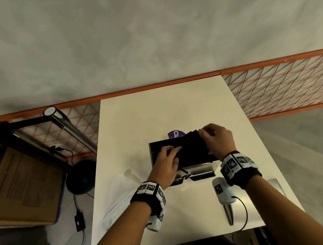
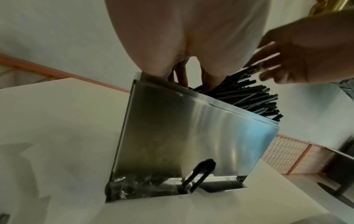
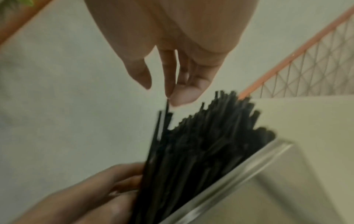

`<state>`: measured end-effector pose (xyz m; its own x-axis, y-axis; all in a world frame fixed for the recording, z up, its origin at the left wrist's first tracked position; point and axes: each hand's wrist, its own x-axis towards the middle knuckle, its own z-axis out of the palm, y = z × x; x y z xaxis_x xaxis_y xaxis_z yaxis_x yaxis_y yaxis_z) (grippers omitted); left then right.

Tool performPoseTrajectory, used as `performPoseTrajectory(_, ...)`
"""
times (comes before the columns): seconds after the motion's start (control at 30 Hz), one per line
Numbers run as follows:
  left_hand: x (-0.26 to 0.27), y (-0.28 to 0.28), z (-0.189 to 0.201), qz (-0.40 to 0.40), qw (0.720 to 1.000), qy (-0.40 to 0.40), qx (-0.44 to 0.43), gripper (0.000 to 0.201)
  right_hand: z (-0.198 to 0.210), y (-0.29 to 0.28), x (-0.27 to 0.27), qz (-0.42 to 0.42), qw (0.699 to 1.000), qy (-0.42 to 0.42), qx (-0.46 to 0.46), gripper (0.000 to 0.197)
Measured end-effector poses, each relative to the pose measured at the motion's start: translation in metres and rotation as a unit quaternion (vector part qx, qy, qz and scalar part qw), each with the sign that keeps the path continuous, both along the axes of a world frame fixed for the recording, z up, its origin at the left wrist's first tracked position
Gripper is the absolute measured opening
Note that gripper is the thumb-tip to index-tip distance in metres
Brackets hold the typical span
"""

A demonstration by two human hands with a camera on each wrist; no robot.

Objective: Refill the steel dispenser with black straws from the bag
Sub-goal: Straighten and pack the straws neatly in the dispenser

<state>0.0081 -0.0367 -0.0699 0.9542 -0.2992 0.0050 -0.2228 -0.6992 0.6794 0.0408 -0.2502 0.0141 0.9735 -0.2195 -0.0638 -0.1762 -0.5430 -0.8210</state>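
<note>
The steel dispenser (image 1: 183, 156) stands on the white surface (image 1: 161, 112), open at the top and full of black straws (image 2: 247, 98) that lean out over its right edge. The left hand (image 1: 166, 162) lies on the straws with fingers almost straight, pressing them down. The right hand (image 1: 216, 138) is above the right end of the bundle; its thumb and forefinger pinch the tip of one straw. A crumpled clear bag (image 1: 118, 188) lies left of the dispenser.
</note>
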Motion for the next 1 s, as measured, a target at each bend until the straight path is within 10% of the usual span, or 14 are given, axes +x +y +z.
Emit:
performPoseTrajectory(0.3, 0.012, 0.007, 0.014, -0.040, 0.992, 0.107, 0.049, 0.088, -0.041, -0.010, 0.015, 0.005, 0.992, 0.095, -0.087, 0.055)
performPoseTrajectory(0.73, 0.046, -0.010, 0.004, -0.054, 0.985, 0.112, 0.120, 0.097, -0.046, -0.006, 0.003, -0.028, 0.998, 0.004, 0.047, 0.029)
performPoseTrajectory(1.0, 0.037, -0.013, -0.007, -0.024, 0.993, 0.111, 0.017, 0.097, -0.041, -0.004, 0.010, 0.023, 0.999, 0.010, 0.027, 0.023)
